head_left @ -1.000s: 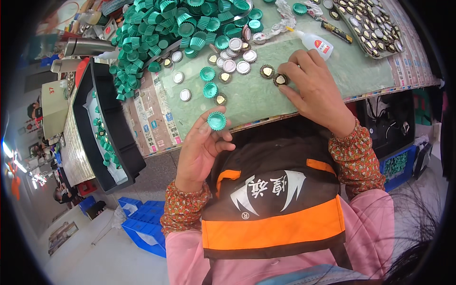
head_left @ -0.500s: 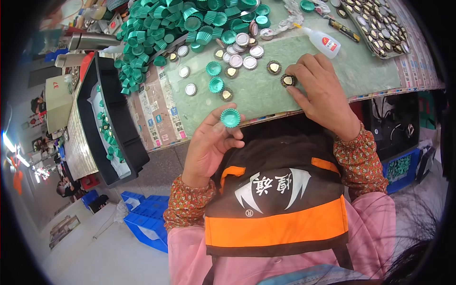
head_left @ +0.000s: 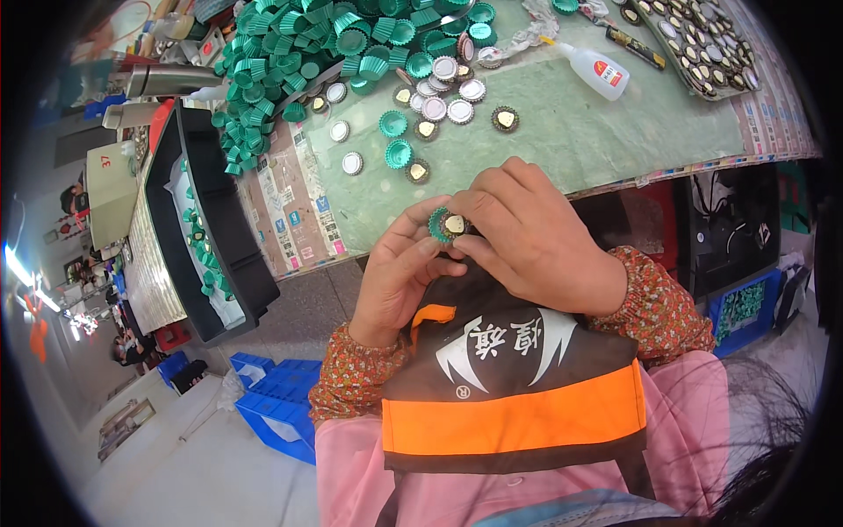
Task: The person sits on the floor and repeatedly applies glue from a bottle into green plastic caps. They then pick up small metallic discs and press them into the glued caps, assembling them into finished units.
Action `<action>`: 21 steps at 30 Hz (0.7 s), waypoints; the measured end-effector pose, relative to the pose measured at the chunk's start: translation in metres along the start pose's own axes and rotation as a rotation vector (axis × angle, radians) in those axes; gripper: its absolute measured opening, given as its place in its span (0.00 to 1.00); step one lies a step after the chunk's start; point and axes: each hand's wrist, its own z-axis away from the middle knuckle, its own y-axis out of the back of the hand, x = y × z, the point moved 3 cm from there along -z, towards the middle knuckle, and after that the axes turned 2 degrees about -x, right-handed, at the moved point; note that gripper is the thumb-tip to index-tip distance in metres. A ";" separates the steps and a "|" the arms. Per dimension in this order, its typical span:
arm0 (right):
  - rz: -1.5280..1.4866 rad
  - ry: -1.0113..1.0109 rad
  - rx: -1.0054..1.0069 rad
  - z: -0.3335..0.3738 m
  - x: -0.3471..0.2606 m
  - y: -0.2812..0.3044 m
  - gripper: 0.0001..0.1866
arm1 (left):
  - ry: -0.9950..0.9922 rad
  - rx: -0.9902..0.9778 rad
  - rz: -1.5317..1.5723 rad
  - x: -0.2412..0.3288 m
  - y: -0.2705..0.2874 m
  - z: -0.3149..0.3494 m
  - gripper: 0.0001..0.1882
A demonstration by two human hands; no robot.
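My left hand (head_left: 391,272) pinches a small green fluted cup (head_left: 435,223) in front of the table's near edge. In my right hand (head_left: 540,246) is a dark crimped bottle cap (head_left: 455,226) with a gold-coloured piece on its face. The cap meets the cup's mouth and covers part of it; whether it sits inside I cannot tell. Beyond my hands, two loose green cups (head_left: 399,154) stand on the green table mat (head_left: 562,149). Near them lie gold-faced caps (head_left: 417,170) and a cluster of white-faced caps (head_left: 459,111).
A big heap of green cups (head_left: 281,66) covers the far left of the table. Toward the right lie a white squeeze bottle (head_left: 599,72), a black tube (head_left: 636,47) and a tray of caps (head_left: 700,48). A black bin (head_left: 250,272) stands left, above blue crates (head_left: 279,408).
My right hand has lifted a gold-faced cap off the mat and brought it left and nearer, to the green cup. My left hand keeps hold of the cup, now slightly lower and tilted.
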 end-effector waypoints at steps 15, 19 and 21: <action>0.024 -0.012 -0.022 0.005 -0.005 -0.006 0.15 | 0.026 -0.034 -0.086 -0.006 0.003 0.002 0.26; 0.023 -0.015 -0.063 0.006 -0.006 -0.006 0.19 | 0.030 -0.019 -0.111 -0.008 0.001 0.002 0.25; 0.020 -0.009 -0.066 0.007 -0.005 -0.007 0.19 | 0.042 0.009 -0.114 -0.009 -0.002 0.003 0.25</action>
